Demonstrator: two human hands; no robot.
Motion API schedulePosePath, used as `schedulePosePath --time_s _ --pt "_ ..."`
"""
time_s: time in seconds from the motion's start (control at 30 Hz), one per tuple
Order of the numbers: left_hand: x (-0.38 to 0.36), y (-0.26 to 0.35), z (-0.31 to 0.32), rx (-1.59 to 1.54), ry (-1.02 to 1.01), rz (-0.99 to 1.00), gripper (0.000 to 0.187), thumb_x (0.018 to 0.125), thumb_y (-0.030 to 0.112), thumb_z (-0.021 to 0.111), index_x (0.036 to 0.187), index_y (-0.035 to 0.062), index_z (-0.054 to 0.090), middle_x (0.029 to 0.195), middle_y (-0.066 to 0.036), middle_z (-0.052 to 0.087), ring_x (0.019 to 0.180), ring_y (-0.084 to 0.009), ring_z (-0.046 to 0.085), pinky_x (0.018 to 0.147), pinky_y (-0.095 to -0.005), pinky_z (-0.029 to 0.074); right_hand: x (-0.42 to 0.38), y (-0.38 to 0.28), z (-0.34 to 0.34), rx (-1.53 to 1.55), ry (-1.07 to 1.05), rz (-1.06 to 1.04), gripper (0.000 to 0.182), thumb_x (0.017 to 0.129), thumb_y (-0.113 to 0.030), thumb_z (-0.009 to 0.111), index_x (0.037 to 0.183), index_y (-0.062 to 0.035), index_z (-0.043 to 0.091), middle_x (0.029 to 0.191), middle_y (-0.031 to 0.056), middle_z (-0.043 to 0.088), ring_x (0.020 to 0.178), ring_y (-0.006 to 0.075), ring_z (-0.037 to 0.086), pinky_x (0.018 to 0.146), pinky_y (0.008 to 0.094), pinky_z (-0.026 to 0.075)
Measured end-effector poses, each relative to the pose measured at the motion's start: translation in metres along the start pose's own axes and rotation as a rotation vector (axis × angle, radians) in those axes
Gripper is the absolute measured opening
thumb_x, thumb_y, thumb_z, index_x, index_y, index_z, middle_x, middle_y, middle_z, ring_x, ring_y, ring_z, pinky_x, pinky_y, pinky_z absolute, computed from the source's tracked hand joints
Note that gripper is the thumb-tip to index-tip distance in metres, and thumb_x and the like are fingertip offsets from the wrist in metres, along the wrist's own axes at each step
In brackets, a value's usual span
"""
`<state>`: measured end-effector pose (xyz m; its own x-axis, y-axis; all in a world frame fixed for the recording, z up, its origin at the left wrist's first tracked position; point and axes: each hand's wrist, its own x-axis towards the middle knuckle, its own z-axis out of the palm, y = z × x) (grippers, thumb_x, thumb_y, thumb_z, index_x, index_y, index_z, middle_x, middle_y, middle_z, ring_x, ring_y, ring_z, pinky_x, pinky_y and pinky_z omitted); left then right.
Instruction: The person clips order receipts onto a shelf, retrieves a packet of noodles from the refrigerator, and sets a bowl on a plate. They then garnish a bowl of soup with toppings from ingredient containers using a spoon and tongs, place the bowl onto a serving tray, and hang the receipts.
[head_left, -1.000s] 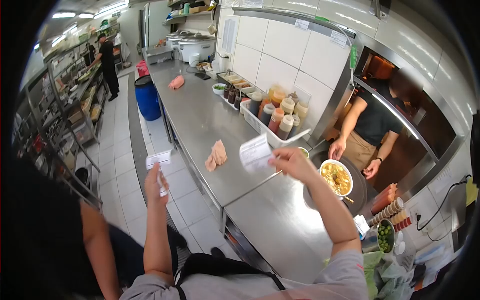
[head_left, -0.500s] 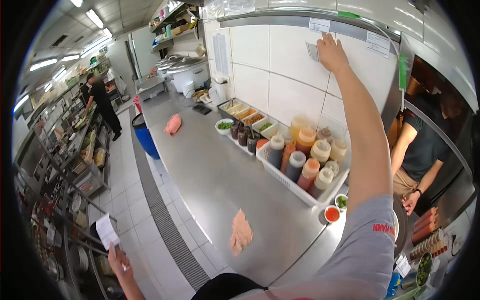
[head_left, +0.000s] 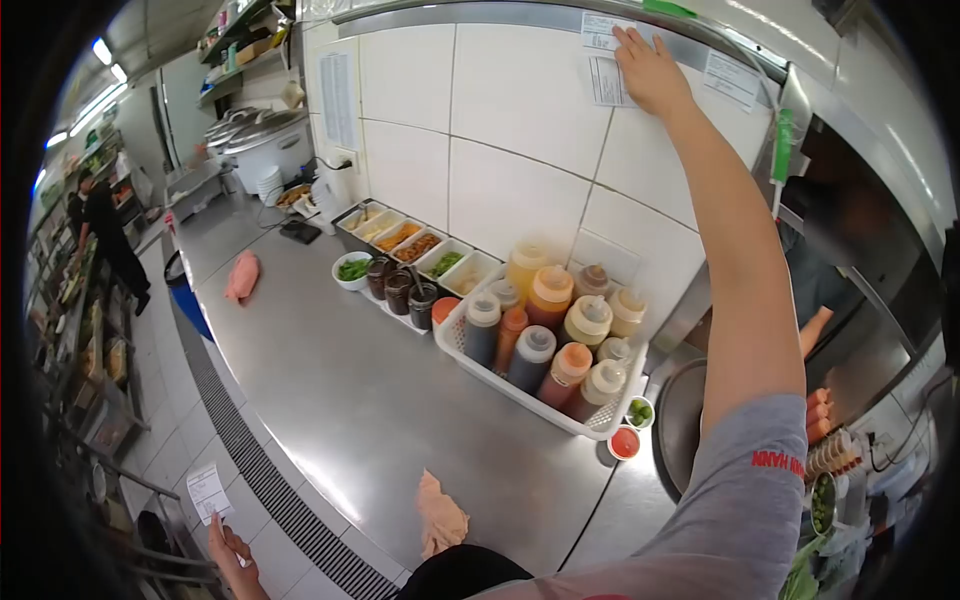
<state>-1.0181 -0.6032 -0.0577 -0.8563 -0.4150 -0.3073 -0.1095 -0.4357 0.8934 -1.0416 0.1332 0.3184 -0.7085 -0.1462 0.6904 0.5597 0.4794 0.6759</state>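
Note:
My left hand (head_left: 232, 550) is low at the left, its thumb and fingers closed on the bottom of a printed paper slip (head_left: 208, 493). High on the tiled wall, my right hand (head_left: 655, 75) reaches to a metal rail (head_left: 520, 20). Its fingers are stretched out and spread over the edge of a printed slip (head_left: 600, 32) at the rail. Below that, a second slip (head_left: 606, 82) lies against the tiles, partly covered by the hand. My right thumb is hidden. Another slip (head_left: 731, 80) hangs from the rail to the right.
On the steel counter (head_left: 330, 350) stand a white basket (head_left: 520, 388) of sauce bottles, topping trays (head_left: 415, 245), dark jars (head_left: 398, 292) and small cups (head_left: 624, 442). Cloths (head_left: 440, 515) lie there too. A co-worker (head_left: 110, 230) stands far left; another person's arm (head_left: 815, 328) shows at right.
My view has turned right and moved closer to the wall. My right hand has shifted up onto the rail slip, and the lower slip now lies flatter. My left hand still holds its slip.

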Motion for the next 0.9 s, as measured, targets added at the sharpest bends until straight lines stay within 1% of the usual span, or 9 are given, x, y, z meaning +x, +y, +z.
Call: schedulePosePath --time_s 0.3,0.4,0.43,0.47,0.6,0.67,0.7,0.77,0.9 --pt "-0.004 -0.014 -0.018 0.053 -0.077 -0.012 0.029 0.082 0.027 0.053 0.063 0.0161 0.035 0.045 0.007 0.021 0.033 -0.0024 0.015 0.030 -0.0202 0.011 -0.029 -0.001 -0.022 -0.001 -0.092 0.090 0.027 0.080 -0.010 0.035 0.103 -0.0018 0.049 0.131 0.0103 0.033 0.122 0.0233 0.031 0.099 0.0435 0.023" --pt "-0.004 -0.015 -0.060 0.096 0.182 -0.053 0.024 0.084 0.027 0.049 0.068 0.0142 0.038 0.044 0.005 0.021 0.032 -0.0040 0.019 0.031 -0.0217 0.018 -0.045 -0.004 -0.023 -0.067 -0.080 0.164 0.027 0.080 -0.011 0.036 0.100 0.0000 0.050 0.130 0.0148 0.034 0.119 0.0272 0.033 0.100 0.0429 0.021" --pt "0.000 -0.021 -0.100 0.112 -0.001 -0.016 0.020 0.079 0.020 0.048 0.093 0.0085 0.040 0.073 -0.002 0.034 0.062 -0.0109 0.033 0.055 -0.0239 0.029 -0.049 -0.004 -0.024 -0.111 -0.082 0.209 0.027 0.080 -0.012 0.036 0.098 0.0011 0.051 0.129 0.0174 0.033 0.118 0.0293 0.034 0.100 0.0425 0.020" --pt "0.006 -0.028 -0.135 0.126 -0.184 0.020 0.046 0.073 0.013 0.046 0.118 0.0027 0.041 0.102 -0.008 0.047 0.092 -0.0178 0.046 0.079 -0.0261 0.039 -0.052 -0.002 -0.023 -0.110 -0.083 0.209 0.027 0.080 -0.012 0.036 0.098 0.0011 0.051 0.129 0.0174 0.033 0.118 0.0293 0.034 0.100 0.0425 0.020" --pt "0.022 -0.042 -0.179 0.191 -0.412 0.230 0.038 0.082 0.020 0.047 0.117 0.0036 0.044 0.095 -0.005 0.044 0.084 -0.0118 0.043 0.072 -0.0214 0.038 -0.046 0.009 -0.031 -0.219 -0.067 0.253 0.029 0.079 -0.014 0.035 0.097 0.0025 0.052 0.120 0.0201 0.042 0.114 0.0317 0.038 0.101 0.0426 0.018" --pt "-0.004 -0.008 -0.132 0.199 0.041 -0.175 0.042 0.086 0.025 0.045 0.121 0.0038 0.040 0.098 -0.003 0.043 0.086 -0.0105 0.042 0.072 -0.0218 0.037 -0.043 0.013 -0.041 -0.226 -0.069 0.219 0.029 0.079 -0.014 0.035 0.097 0.0026 0.052 0.117 0.0200 0.045 0.113 0.0316 0.039 0.100 0.0430 0.018" --pt "-0.002 -0.014 -0.139 0.194 0.039 -0.176 0.042 0.086 0.025 0.045 0.121 0.0038 0.040 0.098 -0.003 0.043 0.086 -0.0105 0.042 0.072 -0.0218 0.037 -0.042 0.013 -0.046 -0.195 -0.109 0.229 0.029 0.079 -0.014 0.035 0.095 0.0031 0.053 0.114 0.0199 0.047 0.113 0.0315 0.039 0.101 0.0433 0.018" --pt "0.010 -0.039 -0.167 0.152 -0.287 0.027 0.044 0.085 0.022 0.044 0.125 0.0038 0.036 0.102 -0.003 0.043 0.089 -0.0109 0.043 0.074 -0.0221 0.037 -0.040 0.016 -0.049 -0.178 -0.148 0.238 0.029 0.079 -0.013 0.034 0.094 0.0035 0.053 0.112 0.0199 0.049 0.113 0.0313 0.038 0.101 0.0436 0.017" --pt "0.032 -0.072 -0.176 0.159 -0.409 0.118 0.046 0.085 0.020 0.043 0.127 0.0035 0.034 0.102 -0.003 0.043 0.090 -0.0111 0.043 0.076 -0.0225 0.037 -0.018 0.001 -0.049 0.269 0.084 0.410 0.027 0.078 -0.013 0.040 0.090 0.0057 0.054 0.103 0.0213 0.053 0.098 0.0303 0.050 0.085 0.0436 0.036"
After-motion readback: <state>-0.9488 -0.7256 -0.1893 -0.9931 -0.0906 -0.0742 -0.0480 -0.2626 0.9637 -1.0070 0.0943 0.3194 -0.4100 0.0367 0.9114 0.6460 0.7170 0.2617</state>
